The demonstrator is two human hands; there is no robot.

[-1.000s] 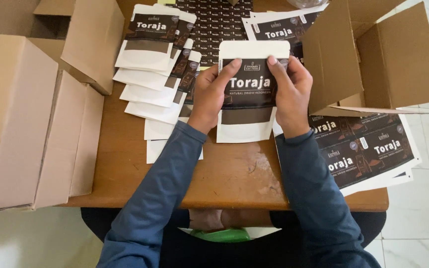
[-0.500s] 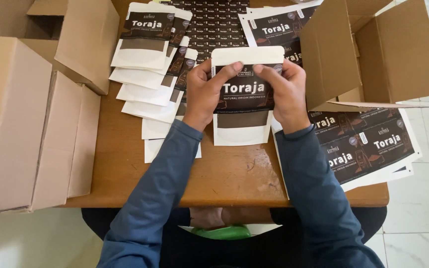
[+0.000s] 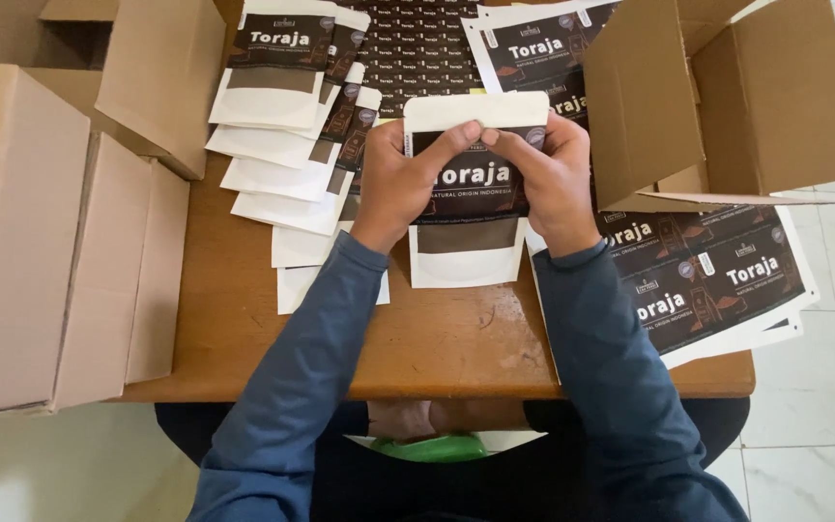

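Head cam: both hands covered much of the pouch's (image 3: 466, 242) dark label; left hand (image 3: 400, 184) and right hand (image 3: 555, 184) fingers were clamped on its upper edge, mid-frame.

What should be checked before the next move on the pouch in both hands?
1. Both hands on the pouch: left hand and right hand grip the white pouch. Ok.
2. Dark label square to the pouch edges: looks level. Ok.
3. Label fully pressed down: thumbs cover its top. Cannot tell.
4. Labelled pouch stack within reach. Ok.
5. Label sheets fully on the wooden table: they overhang its right edge. Not ok.
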